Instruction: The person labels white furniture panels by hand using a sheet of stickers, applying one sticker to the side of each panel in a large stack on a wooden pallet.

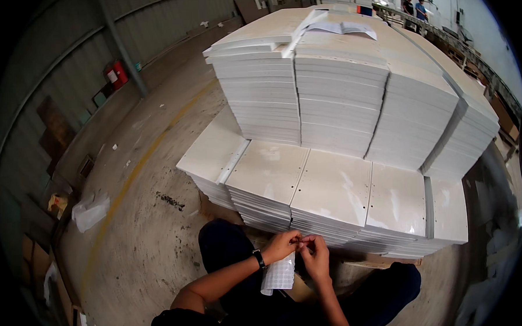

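In front of the stacked white panels, my two hands meet at the fingertips. My left hand, with a black watch on the wrist, is closed in a pinch. From beneath it hangs a white sheet with a small grid pattern, its lower end curled, and the hand appears to grip it. My right hand pinches close beside the left fingertips. What lies between its fingers is too small to make out. The nearest panels, with small dark holes along their edges, lie just beyond my hands.
A taller panel stack rises behind the low one, with open papers on top. Crumpled clear plastic lies on the left floor near a yellow line. Red extinguishers stand by the wall. Two people are far right.
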Tool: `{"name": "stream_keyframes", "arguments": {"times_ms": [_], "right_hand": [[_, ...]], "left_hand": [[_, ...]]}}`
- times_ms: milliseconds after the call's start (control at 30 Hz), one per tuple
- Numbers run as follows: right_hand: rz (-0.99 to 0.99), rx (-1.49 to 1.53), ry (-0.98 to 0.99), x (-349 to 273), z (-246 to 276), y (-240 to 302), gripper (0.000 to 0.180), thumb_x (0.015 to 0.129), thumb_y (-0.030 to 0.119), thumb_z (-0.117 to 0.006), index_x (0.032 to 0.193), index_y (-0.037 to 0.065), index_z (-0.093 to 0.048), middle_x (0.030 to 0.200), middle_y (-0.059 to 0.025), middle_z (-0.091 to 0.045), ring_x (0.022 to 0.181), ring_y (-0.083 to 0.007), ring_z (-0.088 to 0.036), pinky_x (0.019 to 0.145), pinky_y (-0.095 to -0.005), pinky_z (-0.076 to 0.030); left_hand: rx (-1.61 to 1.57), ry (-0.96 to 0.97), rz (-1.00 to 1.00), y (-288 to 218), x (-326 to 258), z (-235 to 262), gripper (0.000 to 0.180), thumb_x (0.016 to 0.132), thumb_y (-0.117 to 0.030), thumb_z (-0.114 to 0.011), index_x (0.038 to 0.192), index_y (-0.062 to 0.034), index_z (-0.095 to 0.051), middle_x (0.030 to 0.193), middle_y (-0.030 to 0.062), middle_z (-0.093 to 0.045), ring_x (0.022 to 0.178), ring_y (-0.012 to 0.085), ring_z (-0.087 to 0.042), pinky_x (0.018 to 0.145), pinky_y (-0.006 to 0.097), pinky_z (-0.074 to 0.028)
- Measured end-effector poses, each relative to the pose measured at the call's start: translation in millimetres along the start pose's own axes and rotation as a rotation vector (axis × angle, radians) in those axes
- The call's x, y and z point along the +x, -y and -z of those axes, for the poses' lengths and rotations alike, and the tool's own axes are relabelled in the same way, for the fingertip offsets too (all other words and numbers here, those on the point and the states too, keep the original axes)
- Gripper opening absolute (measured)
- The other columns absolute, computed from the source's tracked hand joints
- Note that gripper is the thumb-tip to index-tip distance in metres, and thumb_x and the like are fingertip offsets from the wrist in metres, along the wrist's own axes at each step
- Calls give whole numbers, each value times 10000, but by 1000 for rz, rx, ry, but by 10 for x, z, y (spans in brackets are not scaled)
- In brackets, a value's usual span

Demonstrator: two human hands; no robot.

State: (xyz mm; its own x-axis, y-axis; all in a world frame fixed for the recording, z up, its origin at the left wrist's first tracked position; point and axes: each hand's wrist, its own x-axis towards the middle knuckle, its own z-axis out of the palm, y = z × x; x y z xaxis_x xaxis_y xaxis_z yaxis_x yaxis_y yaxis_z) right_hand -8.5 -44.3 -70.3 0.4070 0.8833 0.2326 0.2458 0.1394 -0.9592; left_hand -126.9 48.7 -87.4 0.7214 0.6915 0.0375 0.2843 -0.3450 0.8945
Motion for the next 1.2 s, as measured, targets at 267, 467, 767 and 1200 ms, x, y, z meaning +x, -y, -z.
{"name": "stream_keyframes", "arguments": {"times_ms": [267, 467, 767, 1200], "right_hand": [[-387, 288, 428, -34, 44, -37, 630, 789, 207, -682, 1291, 20, -351, 1197, -137, -478, 1054, -202, -475, 882, -324, -399], [-358, 111, 364, -187, -161, -228, 229, 808, 148, -652, 953, -16, -583, 772, -53, -623, 708, -107, -550, 657, -258, -452], [-371, 137, 283, -45, -48, -343, 241, 824, 132, -631, 989, -23, -550, 875, -57, -621, 780, -99, -546, 703, -255, -448], [-408, 86, 353, -204, -16, -121, 240, 811, 135, -646, 981, -16, -568, 850, -70, -610, 764, -124, -554, 690, -268, -450]], "left_hand": [[-3, -409, -35, -218, -60, 216, 108, 842, -100, -586, 898, -27, -529, 666, 58, -559, 586, 125, -529, 528, 266, -418], [-309, -653, -83, -62, 137, 342, 94, 872, -125, -573, 891, -38, -543, 740, -20, -523, 673, 55, -465, 625, 204, -402], [-640, -792, 107, 188, 322, 501, 145, 852, -146, -607, 896, -12, -574, 745, 20, -587, 740, 95, -575, 665, 217, -451], [-677, -918, 290, 204, 315, 467, 220, 755, -158, -716, 725, -36, -534, 627, -1, -519, 566, 91, -460, 531, 246, -405]]}}
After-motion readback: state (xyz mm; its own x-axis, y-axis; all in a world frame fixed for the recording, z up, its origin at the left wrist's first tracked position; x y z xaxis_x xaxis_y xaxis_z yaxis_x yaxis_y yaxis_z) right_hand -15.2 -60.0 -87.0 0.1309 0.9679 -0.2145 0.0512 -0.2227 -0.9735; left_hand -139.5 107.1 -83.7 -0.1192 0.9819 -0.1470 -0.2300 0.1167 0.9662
